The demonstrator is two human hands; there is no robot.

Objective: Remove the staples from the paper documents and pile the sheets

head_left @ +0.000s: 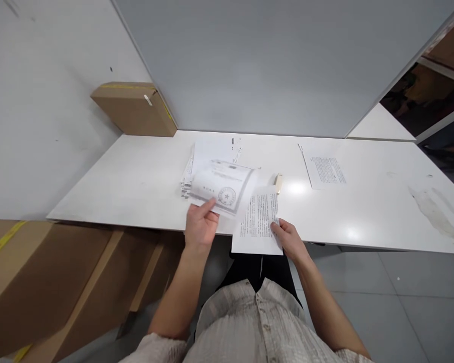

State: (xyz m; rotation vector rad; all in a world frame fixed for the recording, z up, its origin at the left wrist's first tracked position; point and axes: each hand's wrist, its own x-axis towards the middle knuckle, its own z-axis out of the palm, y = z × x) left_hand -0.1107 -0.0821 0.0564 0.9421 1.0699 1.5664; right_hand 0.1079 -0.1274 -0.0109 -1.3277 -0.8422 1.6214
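Note:
My left hand [202, 222] pinches the near edge of a certificate sheet [227, 184] that bears a round star seal and a patterned border. The sheet is tilted and slightly blurred, above a stack of papers [208, 150] on the white table. Between the thumb and fingers of my right hand [289, 239] is a sheet of printed text [259, 222], which hangs over the table's front edge. The two sheets are side by side, their edges close together. Just beyond the text sheet lies a small beige block [278, 182], whose kind I cannot make out.
Further right on the white table [151, 176] lie more printed papers [327, 169]. A cardboard box [136, 108] stands at the back left against the wall. Larger cardboard boxes [41, 282] are on the floor at left. A grey panel [257, 65] rises behind the table.

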